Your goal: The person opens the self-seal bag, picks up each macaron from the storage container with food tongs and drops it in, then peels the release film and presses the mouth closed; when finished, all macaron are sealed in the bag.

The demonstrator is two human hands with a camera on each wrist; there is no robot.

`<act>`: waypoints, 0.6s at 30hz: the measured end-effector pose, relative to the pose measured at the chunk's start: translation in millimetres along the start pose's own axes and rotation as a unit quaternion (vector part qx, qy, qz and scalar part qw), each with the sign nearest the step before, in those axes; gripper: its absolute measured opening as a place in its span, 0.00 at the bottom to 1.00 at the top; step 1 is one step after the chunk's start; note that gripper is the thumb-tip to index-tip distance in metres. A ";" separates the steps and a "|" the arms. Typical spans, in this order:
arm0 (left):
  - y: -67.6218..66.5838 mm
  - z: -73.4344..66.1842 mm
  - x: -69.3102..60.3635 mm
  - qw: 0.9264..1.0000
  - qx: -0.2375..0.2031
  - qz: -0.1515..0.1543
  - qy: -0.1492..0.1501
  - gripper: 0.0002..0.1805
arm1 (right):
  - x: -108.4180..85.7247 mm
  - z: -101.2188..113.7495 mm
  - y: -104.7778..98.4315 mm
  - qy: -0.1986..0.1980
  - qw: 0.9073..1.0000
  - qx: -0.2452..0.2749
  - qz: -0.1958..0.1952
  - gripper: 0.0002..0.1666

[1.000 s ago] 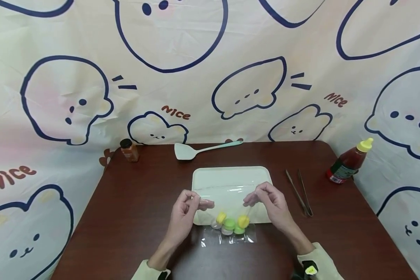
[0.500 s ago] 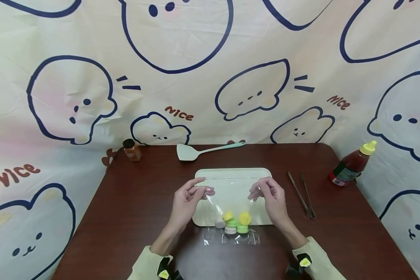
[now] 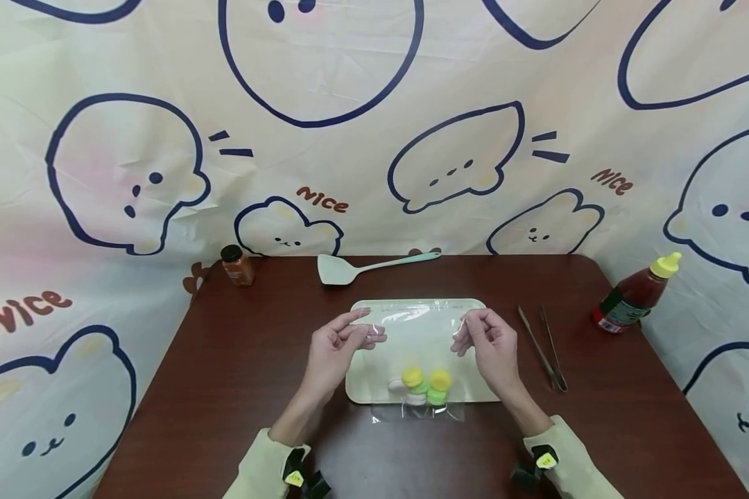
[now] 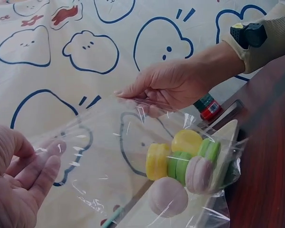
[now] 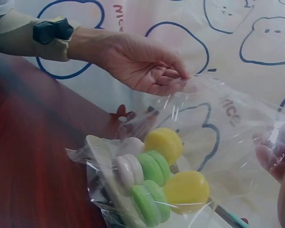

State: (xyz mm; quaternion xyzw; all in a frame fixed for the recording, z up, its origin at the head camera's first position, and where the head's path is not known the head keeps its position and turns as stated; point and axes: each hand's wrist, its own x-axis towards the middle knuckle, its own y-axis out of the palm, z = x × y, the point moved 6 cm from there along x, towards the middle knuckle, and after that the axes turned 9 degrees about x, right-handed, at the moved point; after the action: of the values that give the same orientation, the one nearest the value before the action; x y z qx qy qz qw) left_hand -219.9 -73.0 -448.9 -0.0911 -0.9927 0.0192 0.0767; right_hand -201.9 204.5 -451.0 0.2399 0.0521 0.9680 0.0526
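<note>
Both hands are in use and stand well apart. The left hand (image 3: 333, 350) pinches the upper left part of a transparent plastic bag (image 4: 102, 179); the right hand (image 3: 492, 344) pinches its upper right part. The bag is spread between them; in the head view its lower end overlaps the near rim of a white rectangular tray (image 3: 477, 385) on the brown counter (image 3: 268, 333). Whether bag and tray touch cannot be determined. Six macarons (image 4: 180, 165) are bunched in the bag's lower end: two yellow, two green, two pale pinkish.

To the right of the tray lie metal tongs (image 3: 560, 380), joined end near, tips far and parted. A red sauce bottle (image 3: 636, 296) with a yellow cap stands farther right, by the counter's right edge. A pale green spatula (image 3: 338, 271) lies along the far edge, blade left, handle right. A black-capped jar (image 3: 240, 271) stands at the far left corner.
</note>
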 end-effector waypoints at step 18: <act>-0.2 -24.6 3.9 0.998 0.003 -0.017 0.065 0.23 | 7.0 20.7 2.5 -0.067 0.998 0.002 -0.020 0.13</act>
State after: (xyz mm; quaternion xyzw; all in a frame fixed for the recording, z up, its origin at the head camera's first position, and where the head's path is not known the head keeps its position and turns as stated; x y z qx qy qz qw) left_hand -219.9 -71.9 -424.0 -0.0751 -0.9869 0.0150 0.1419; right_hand -198.5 204.5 -429.3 0.3028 0.0550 0.9485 0.0749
